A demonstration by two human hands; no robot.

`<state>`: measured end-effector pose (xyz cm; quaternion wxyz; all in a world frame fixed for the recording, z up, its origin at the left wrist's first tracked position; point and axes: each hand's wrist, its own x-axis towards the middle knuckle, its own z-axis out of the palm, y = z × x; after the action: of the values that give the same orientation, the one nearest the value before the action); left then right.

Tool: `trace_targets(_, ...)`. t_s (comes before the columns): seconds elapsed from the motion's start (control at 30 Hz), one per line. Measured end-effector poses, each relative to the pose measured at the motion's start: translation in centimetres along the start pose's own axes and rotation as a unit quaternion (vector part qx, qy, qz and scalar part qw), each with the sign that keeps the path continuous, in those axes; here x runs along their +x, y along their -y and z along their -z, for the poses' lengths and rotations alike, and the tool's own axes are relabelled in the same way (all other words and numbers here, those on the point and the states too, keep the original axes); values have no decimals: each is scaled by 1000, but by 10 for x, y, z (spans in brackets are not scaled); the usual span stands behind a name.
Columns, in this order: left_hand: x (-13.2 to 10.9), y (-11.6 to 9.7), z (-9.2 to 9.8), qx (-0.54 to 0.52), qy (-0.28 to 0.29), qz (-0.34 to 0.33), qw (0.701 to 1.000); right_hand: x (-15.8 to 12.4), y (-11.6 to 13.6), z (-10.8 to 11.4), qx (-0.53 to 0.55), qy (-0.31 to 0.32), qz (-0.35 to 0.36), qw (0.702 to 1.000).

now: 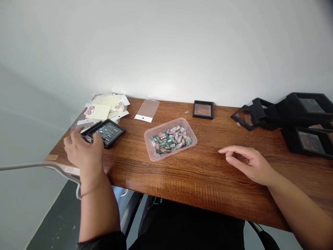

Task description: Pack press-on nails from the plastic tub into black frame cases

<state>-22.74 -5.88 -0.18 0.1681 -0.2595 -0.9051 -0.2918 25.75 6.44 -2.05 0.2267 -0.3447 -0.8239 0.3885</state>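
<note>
Dark clothes (187,227) on the lap are closest, below the edge of the brown tabletop (166,173). On the tabletop's left side, the left hand (84,149) is over a black case (116,139) with shiny bits (108,130) inside; I can't tell if it grips the case or just touches it. The right hand (251,165) is loose, holding nothing, right of a clear tub (148,146) with 1 messy pile of pink and green pieces (170,140). Handling the case looks like the step now; the next move seems to need a careful hold on its sides.
</note>
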Motion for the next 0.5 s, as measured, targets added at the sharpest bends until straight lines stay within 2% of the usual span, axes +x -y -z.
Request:
trace_targets(0.07, 1, -1, 0, 6, -13, -47, 999, -1, -1, 0, 1, 5, -6, 1000)
trace_targets(0.17, 6, 1, 1, 11, -4, -92, 996, -2, -1, -1, 1, 10, -6, 1000)
trace_targets(0.5, 23, 18, 1, 37, 70, -60, 995, 0, 2, -1, -9, 5, 3, 1000)
